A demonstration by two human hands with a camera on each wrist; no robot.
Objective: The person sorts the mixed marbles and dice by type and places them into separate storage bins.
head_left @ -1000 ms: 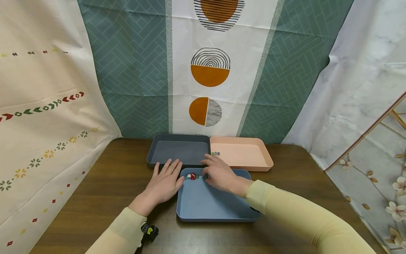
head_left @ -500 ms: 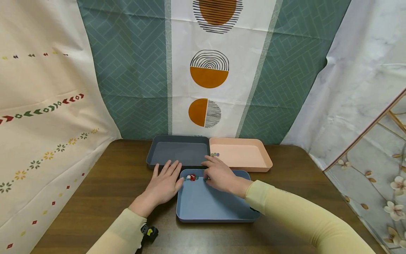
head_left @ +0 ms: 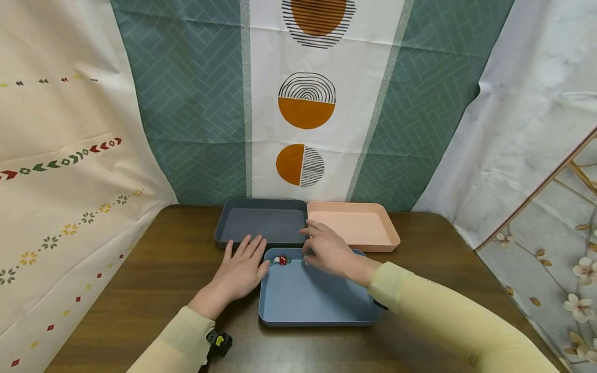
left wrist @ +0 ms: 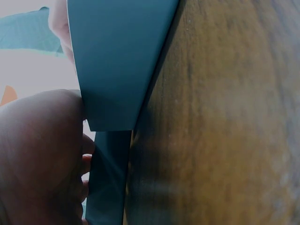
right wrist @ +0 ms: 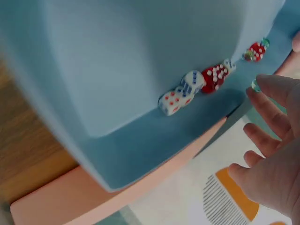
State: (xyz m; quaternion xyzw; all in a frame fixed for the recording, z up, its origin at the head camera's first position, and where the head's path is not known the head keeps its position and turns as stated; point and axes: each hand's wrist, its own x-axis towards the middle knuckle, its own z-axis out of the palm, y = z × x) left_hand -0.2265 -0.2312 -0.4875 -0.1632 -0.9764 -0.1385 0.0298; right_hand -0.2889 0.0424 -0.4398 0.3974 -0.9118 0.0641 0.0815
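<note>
My right hand [head_left: 328, 254] is over the far side of the blue tray [head_left: 317, 303]. In the right wrist view its thumb and forefinger pinch a small clear greenish glass marble [right wrist: 255, 85], the other fingers spread. Along that tray's far wall lie a red die [right wrist: 214, 77], a white die with red pips [right wrist: 169, 102] and a white die with blue pips [right wrist: 192, 81]. Another red die [right wrist: 255, 51] sits beside small green glass pieces. My left hand [head_left: 238, 272] lies flat with spread fingers, its thumb at the blue tray's left rim and its fingertips by the dark grey tray [head_left: 268, 223].
A pink tray [head_left: 354, 225] stands beside the dark grey one at the back of the brown wooden table [head_left: 154, 269]. Behind them hangs a patterned cloth [head_left: 210, 119], with more cloth on both sides.
My right hand has risen slightly away from the tray floor with the marble. Its fingers now cover the small marbles seen earlier in the pink tray. My left hand stays still.
</note>
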